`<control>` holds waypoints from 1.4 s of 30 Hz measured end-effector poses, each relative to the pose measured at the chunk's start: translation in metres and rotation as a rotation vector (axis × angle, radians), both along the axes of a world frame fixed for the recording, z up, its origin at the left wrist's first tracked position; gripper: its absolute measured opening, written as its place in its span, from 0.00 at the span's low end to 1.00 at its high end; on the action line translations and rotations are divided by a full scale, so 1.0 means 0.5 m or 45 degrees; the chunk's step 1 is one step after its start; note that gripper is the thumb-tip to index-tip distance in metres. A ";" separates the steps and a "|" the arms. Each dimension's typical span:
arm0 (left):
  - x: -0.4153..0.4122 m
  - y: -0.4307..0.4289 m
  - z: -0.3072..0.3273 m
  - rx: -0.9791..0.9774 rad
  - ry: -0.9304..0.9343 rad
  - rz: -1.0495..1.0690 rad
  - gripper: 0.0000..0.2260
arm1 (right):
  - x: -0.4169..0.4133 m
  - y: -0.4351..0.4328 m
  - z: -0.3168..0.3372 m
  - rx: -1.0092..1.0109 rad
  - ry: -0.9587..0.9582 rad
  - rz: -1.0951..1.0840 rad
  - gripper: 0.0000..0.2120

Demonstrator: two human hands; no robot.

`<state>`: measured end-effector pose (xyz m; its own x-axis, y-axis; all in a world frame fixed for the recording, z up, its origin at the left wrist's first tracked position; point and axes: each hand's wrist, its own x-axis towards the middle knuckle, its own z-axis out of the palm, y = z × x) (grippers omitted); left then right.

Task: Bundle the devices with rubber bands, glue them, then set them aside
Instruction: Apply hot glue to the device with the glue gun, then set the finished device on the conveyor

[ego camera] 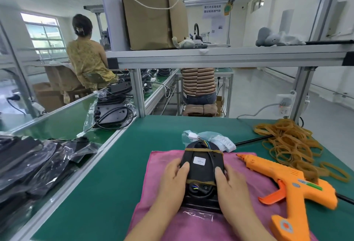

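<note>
Single wide-angle view from a camera worn on the person's head, facing forward and tilted down. The left hand (173, 175) and right hand (229, 183), gripping a device (203, 172), lie close under the lens at bottom centre; the table (107, 183) and shelf (210, 56) recede beyond.

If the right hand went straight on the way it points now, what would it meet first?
Probably the far rubber band around the device the right hand holds; beyond it, the clear bag of labels. Depth is unclear.

Bright, even ceiling light; soft focus; edges warped.
</note>
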<state>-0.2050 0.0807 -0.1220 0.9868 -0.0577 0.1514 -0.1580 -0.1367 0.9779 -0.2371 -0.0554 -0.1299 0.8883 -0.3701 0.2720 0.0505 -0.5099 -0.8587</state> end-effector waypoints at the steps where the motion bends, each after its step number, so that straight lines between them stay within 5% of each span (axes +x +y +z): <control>1: -0.005 0.000 0.006 -0.070 -0.005 0.019 0.10 | 0.005 0.003 0.008 0.039 -0.032 0.019 0.10; 8: -0.016 0.023 0.074 -0.214 -0.037 0.191 0.09 | 0.033 0.024 0.082 0.206 -0.075 0.138 0.15; 19: 0.003 0.129 0.158 -0.347 -0.069 0.404 0.21 | 0.099 0.128 0.179 0.251 -0.097 0.361 0.11; 25: -0.008 0.261 0.219 -0.488 -0.201 0.704 0.18 | 0.132 0.273 0.265 0.220 -0.135 0.598 0.19; 31: -0.057 0.416 0.290 -0.482 -0.275 0.951 0.28 | 0.127 0.433 0.318 0.289 -0.114 0.995 0.16; 42: -0.121 0.682 0.337 -0.436 -0.372 1.351 0.14 | 0.110 0.740 0.382 0.056 -0.033 1.395 0.20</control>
<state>-0.2655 0.4219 0.0466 0.4385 0.8689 0.2297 -0.3492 -0.0707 0.9344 -0.1820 0.3146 0.0611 0.7356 0.6067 0.3014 0.4759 -0.1461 -0.8673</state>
